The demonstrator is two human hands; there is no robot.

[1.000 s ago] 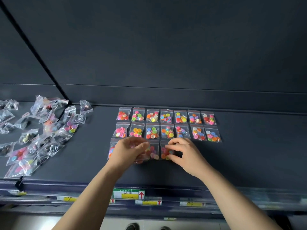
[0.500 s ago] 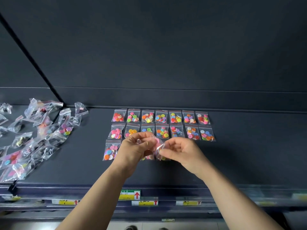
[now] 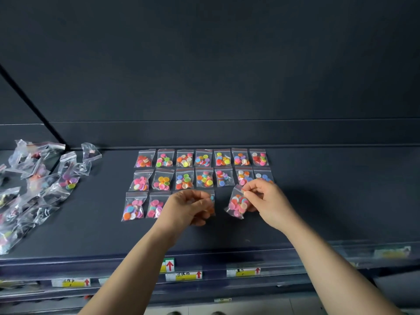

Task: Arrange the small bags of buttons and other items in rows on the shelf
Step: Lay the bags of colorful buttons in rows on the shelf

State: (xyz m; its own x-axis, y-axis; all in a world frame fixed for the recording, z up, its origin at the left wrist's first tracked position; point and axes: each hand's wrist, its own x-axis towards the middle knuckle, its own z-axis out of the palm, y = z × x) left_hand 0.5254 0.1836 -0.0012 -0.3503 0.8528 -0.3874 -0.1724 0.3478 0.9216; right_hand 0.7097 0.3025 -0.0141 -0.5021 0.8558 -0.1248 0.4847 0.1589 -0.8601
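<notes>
Two hands that were close together over the third row [image 3: 134, 205] half a second earlier had moved apart. The right hand [image 3: 266, 201] pinched one bag of buttons [image 3: 237, 204] by its top, tilted, just right of the row's end on the shelf [image 3: 318, 212]. The left hand [image 3: 186, 208] was curled over the row's last bags; whether it gripped one, I could not tell. The lifted bag probably belonged in the next free place.

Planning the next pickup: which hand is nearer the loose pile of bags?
Left. The left hand is over the front row, right of the pile; the right hand is farther right, pinching a bag.
</notes>
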